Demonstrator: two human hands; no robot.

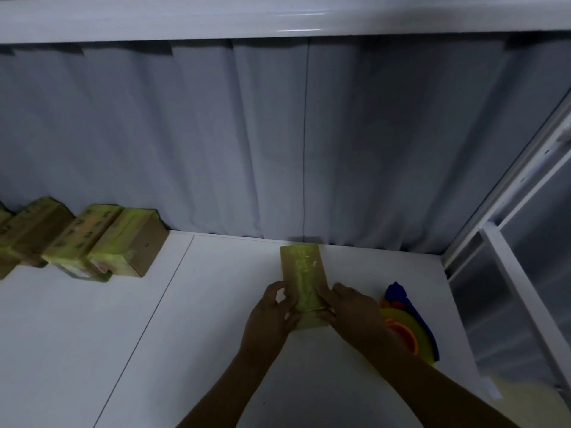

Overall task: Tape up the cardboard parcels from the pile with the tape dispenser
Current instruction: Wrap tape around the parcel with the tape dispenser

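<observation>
Parcel (304, 278), yellowish with tape, lies lengthwise on the white counter (185, 335), its far end close to the grey curtain (278, 149). We hold its near end from both sides: our left hand (272, 316) curls its fingers round the left edge, and our right hand (355, 313) grips the right edge with bent fingers. The tape dispenser (408, 322), blue, orange and yellow, sits just beside our right wrist. The pile of parcels (83, 242) stands well apart at far left.

Both forearms reach forward; left hand (272, 316) and right hand (352, 310) grip the parcel (302, 268) from either side
</observation>
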